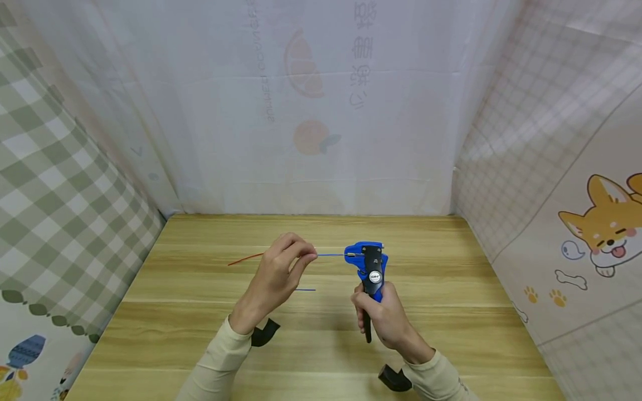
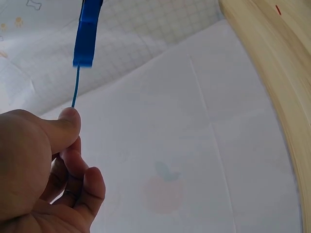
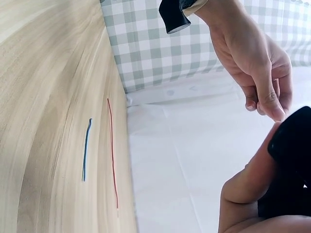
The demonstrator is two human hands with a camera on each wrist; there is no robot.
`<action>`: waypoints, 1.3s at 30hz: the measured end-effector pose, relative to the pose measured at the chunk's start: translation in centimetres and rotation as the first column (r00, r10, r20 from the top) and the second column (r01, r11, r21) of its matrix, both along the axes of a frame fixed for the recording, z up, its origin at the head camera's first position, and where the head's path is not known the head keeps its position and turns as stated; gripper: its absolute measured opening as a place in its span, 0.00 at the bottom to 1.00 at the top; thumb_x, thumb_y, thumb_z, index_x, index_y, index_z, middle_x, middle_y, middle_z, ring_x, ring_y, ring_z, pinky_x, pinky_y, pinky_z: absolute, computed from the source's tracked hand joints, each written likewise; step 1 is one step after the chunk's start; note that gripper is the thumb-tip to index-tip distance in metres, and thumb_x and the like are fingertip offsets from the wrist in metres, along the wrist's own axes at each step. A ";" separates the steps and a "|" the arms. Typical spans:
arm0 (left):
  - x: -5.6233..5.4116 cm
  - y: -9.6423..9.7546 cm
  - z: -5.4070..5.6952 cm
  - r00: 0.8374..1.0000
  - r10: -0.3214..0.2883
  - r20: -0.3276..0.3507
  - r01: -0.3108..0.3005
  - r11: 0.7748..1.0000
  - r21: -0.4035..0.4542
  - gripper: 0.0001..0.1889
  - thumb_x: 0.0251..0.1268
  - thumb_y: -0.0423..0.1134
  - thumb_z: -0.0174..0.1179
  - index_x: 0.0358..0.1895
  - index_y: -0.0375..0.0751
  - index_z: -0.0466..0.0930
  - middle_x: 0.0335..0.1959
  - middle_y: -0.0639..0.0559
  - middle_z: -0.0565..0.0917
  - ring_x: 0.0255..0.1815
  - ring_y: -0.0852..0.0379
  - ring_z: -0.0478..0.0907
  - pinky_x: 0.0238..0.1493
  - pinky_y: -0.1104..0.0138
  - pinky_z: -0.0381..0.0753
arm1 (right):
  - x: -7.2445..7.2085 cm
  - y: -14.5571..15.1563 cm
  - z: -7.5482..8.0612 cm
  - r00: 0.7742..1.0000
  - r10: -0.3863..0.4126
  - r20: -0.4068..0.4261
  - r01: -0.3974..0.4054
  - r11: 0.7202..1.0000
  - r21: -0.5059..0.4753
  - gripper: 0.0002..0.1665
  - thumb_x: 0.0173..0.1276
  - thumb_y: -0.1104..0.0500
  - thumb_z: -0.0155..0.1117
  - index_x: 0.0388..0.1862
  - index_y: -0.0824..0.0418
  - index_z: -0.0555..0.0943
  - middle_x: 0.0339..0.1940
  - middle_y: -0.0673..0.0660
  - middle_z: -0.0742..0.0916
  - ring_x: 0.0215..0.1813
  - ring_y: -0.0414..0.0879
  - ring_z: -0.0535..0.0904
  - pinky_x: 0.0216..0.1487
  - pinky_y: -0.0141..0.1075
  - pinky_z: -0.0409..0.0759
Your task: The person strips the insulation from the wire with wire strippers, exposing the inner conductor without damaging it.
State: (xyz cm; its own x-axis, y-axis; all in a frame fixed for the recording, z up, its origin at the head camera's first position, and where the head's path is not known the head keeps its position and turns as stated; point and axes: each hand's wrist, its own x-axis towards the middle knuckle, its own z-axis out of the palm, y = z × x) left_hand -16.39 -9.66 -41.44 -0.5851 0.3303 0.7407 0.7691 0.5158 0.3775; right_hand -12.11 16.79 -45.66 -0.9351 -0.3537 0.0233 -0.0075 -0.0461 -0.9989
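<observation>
Pinching blue wire [image 1: 331,255] in left hand [image 1: 278,268], lower center of head view. Gripping wire stripper [image 1: 373,260] by handle in right hand [image 1: 387,318], right of that. Meeting stripper's nose with wire. Can see red wire [image 1: 246,259] on table [image 1: 451,267], further left.

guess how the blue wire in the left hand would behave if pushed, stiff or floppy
The blue wire runs nearly straight from the left hand to the blue-and-black tool, so it may be fairly stiff. Its slight curve in the left wrist view suggests it could bow if pushed harder. Being so thin, it is probably light.
</observation>
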 end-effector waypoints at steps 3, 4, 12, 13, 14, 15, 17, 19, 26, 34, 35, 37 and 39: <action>-0.2 -0.6 -0.1 1.000 0.019 -0.001 -0.019 0.999 0.032 0.07 0.68 0.23 0.77 0.42 0.37 0.90 0.39 0.48 0.87 0.40 0.55 0.84 0.40 0.61 0.88 | -0.2 0.4 0.0 0.999 -0.038 0.016 0.038 0.999 -0.030 0.06 0.80 0.70 0.56 0.38 0.68 0.72 0.19 0.47 0.81 0.19 0.38 0.78 0.21 0.39 0.84; -0.2 -0.8 -0.1 1.000 0.026 -0.001 -0.026 0.999 0.044 0.08 0.67 0.23 0.77 0.42 0.37 0.90 0.39 0.48 0.87 0.40 0.55 0.84 0.39 0.60 0.89 | -0.3 0.5 0.0 0.998 -0.051 0.021 0.052 0.998 -0.038 0.06 0.80 0.70 0.56 0.39 0.68 0.72 0.19 0.47 0.81 0.19 0.38 0.78 0.21 0.38 0.84; -0.6 -1.4 -0.5 0.998 0.047 -0.031 -0.044 0.996 0.081 0.08 0.66 0.23 0.79 0.40 0.38 0.91 0.37 0.49 0.86 0.37 0.56 0.83 0.39 0.65 0.85 | -1.0 1.5 -0.1 0.993 -0.094 0.078 0.098 0.994 -0.049 0.08 0.83 0.67 0.59 0.40 0.65 0.74 0.21 0.49 0.83 0.21 0.41 0.80 0.25 0.40 0.86; -0.6 -1.4 -0.5 0.998 0.046 -0.036 -0.043 0.995 0.084 0.08 0.65 0.23 0.79 0.40 0.38 0.91 0.37 0.50 0.86 0.36 0.56 0.83 0.38 0.67 0.84 | -1.1 1.6 -0.1 0.992 -0.097 0.082 0.101 0.994 -0.051 0.08 0.84 0.66 0.60 0.40 0.65 0.74 0.21 0.49 0.83 0.22 0.41 0.80 0.26 0.40 0.87; -0.6 -1.4 -0.6 0.998 0.047 -0.039 -0.043 0.995 0.087 0.09 0.64 0.23 0.79 0.40 0.38 0.91 0.36 0.50 0.86 0.36 0.57 0.82 0.38 0.69 0.83 | -1.1 1.7 -0.2 0.991 -0.099 0.085 0.104 0.993 -0.053 0.08 0.84 0.66 0.60 0.40 0.64 0.74 0.22 0.49 0.83 0.22 0.41 0.81 0.27 0.40 0.88; -0.6 -1.4 -0.6 0.998 0.046 -0.041 -0.042 0.995 0.093 0.09 0.64 0.23 0.80 0.40 0.38 0.92 0.36 0.50 0.86 0.36 0.57 0.82 0.38 0.70 0.82 | -1.2 1.7 -0.2 0.991 -0.099 0.086 0.104 0.993 -0.056 0.08 0.84 0.66 0.61 0.41 0.64 0.74 0.23 0.49 0.84 0.23 0.41 0.81 0.28 0.41 0.88; -0.6 -1.3 -0.7 0.998 0.046 -0.041 -0.042 0.994 0.105 0.09 0.63 0.22 0.80 0.40 0.38 0.92 0.35 0.50 0.85 0.35 0.57 0.82 0.38 0.72 0.80 | -1.2 1.7 -0.2 0.992 -0.093 0.082 0.098 0.993 -0.058 0.07 0.85 0.65 0.61 0.43 0.64 0.74 0.24 0.50 0.84 0.24 0.42 0.82 0.29 0.41 0.90; -0.5 -1.3 -0.8 0.998 0.051 -0.043 -0.046 0.993 0.111 0.09 0.62 0.22 0.80 0.40 0.38 0.92 0.35 0.50 0.85 0.35 0.57 0.81 0.37 0.72 0.80 | -1.3 1.8 -0.3 0.994 -0.081 0.073 0.086 0.994 -0.060 0.06 0.85 0.65 0.61 0.44 0.64 0.75 0.25 0.50 0.85 0.25 0.42 0.84 0.31 0.42 0.91; -0.5 -1.3 -1.1 0.998 0.052 -0.030 -0.048 0.992 0.118 0.08 0.64 0.23 0.79 0.40 0.37 0.91 0.35 0.49 0.85 0.35 0.57 0.83 0.38 0.73 0.82 | -1.3 1.8 -0.4 1.000 -0.020 0.012 0.020 0.999 -0.039 0.08 0.86 0.64 0.62 0.51 0.70 0.74 0.30 0.53 0.87 0.31 0.44 0.88 0.42 0.49 0.95; -0.3 -1.0 -1.1 1.000 0.022 -0.011 -0.020 0.991 0.134 0.08 0.66 0.21 0.77 0.40 0.36 0.89 0.36 0.49 0.85 0.35 0.57 0.85 0.38 0.68 0.87 | -1.2 1.6 -0.8 0.996 0.053 -0.071 -0.055 0.998 -0.026 0.11 0.88 0.65 0.60 0.50 0.75 0.73 0.33 0.52 0.88 0.34 0.45 0.89 0.45 0.50 0.95; -0.3 -1.0 -1.2 1.000 0.020 -0.011 -0.018 0.991 0.132 0.08 0.66 0.21 0.77 0.40 0.36 0.89 0.36 0.49 0.85 0.35 0.57 0.85 0.39 0.68 0.87 | -1.2 1.6 -0.8 0.996 0.056 -0.076 -0.058 0.998 -0.028 0.11 0.88 0.65 0.60 0.50 0.75 0.73 0.33 0.52 0.88 0.34 0.45 0.89 0.45 0.51 0.95; -0.3 -0.9 -1.2 1.000 0.017 -0.014 -0.015 0.992 0.128 0.08 0.66 0.21 0.77 0.40 0.36 0.89 0.36 0.48 0.85 0.35 0.57 0.85 0.39 0.68 0.88 | -1.2 1.6 -0.8 0.995 0.060 -0.082 -0.063 0.998 -0.031 0.11 0.88 0.65 0.60 0.50 0.76 0.73 0.33 0.52 0.88 0.34 0.45 0.89 0.45 0.52 0.95; -0.3 -1.0 -1.3 1.000 0.018 -0.006 -0.017 0.992 0.127 0.08 0.67 0.21 0.77 0.40 0.35 0.89 0.37 0.48 0.86 0.35 0.57 0.85 0.39 0.68 0.88 | -1.2 1.5 -0.8 0.994 0.064 -0.088 -0.067 0.997 -0.032 0.11 0.88 0.65 0.59 0.50 0.75 0.73 0.34 0.51 0.88 0.35 0.44 0.89 0.45 0.52 0.95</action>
State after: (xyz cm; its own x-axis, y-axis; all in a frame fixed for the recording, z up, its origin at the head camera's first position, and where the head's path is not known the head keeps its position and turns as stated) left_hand -16.66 -10.63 -42.72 -0.5849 0.2232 0.7798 0.7630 0.4777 0.4355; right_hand -13.34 18.32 -46.49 -0.9038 -0.4118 0.1167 -0.0899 -0.0838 -0.9924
